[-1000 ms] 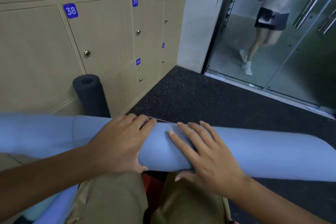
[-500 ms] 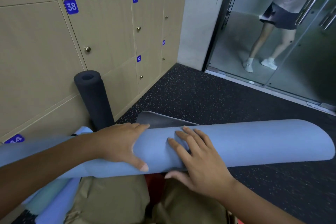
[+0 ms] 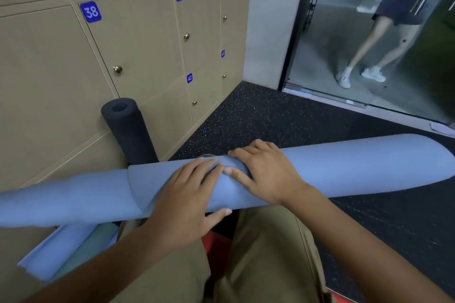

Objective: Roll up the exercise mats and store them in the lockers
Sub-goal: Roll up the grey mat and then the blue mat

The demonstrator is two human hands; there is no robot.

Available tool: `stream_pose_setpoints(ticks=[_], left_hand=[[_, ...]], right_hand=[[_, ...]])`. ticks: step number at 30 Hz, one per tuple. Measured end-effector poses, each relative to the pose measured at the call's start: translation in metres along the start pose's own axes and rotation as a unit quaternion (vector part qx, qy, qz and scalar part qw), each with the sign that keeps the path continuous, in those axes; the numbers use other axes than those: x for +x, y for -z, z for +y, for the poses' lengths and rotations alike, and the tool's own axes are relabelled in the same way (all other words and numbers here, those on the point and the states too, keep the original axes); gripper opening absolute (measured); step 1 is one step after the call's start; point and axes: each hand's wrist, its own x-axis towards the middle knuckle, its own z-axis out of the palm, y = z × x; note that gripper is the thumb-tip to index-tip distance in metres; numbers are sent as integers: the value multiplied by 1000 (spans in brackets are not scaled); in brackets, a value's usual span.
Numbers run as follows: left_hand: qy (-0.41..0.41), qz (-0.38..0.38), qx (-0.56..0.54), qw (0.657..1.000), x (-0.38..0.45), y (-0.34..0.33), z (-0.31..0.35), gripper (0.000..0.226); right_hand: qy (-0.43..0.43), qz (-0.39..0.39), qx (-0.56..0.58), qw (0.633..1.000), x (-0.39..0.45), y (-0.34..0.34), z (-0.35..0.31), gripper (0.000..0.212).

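A long light-blue exercise mat (image 3: 357,165), rolled into a tube, lies across my knees from left to right. My left hand (image 3: 189,194) presses on top of it near the middle, fingers flat and thumb against the near side. Right beside it, my right hand (image 3: 266,170) lies over the roll with its fingers reaching the far side. A black rolled mat (image 3: 128,130) stands on end against the beige lockers (image 3: 138,51), which are all closed. Another blue and teal roll (image 3: 69,248) lies by my left leg.
The lockers carry blue number plates, 38 (image 3: 90,11) nearest, and brass knobs (image 3: 117,69). Dark speckled floor (image 3: 270,115) stretches ahead. At the right, behind a glass door (image 3: 418,61), a person (image 3: 384,32) stands in white shoes.
The roll has turned away from me and the loose grey flap is now hidden. Both hands have slid further over the top and closer together. The person behind the glass has shifted.
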Motion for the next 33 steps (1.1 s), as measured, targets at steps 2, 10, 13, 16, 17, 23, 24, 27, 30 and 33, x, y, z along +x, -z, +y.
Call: stream_pose_setpoints(ticks=[2,10,13,16,17,23,24,27,30,33], left_hand=[[13,-19,28,999,7,-7,0,98],[65,-93,11,993,53,-4,-19,130],[72,-138,10,988,71,-1,-27,136],[74,-151,41,985,80,-4,-30,142],[67,-133,58,987,80,-8,-28,144],[6,-56,143,988,76,-37,-18,153],[2,-53,152,987,79,-39,-19,152],[-6,-43,159,986,92,-45,-29,142],[13,-62,155,986,105,-47,-38,136],[42,-70,128,988,131,-39,-47,134]], right_hand=[[-16,18,-23,999,3,-6,2,67],[-63,147,-67,985,-16,-17,17,54],[-85,137,-78,984,-19,-20,24,58],[-94,116,-52,987,-14,-22,32,63],[-97,106,-43,989,-11,-21,35,64],[-100,56,27,993,9,-23,52,68],[-99,48,39,993,11,-23,55,68],[-117,37,69,990,15,-23,62,75],[-185,88,84,975,10,-30,68,74],[-286,146,109,941,11,-28,72,81]])
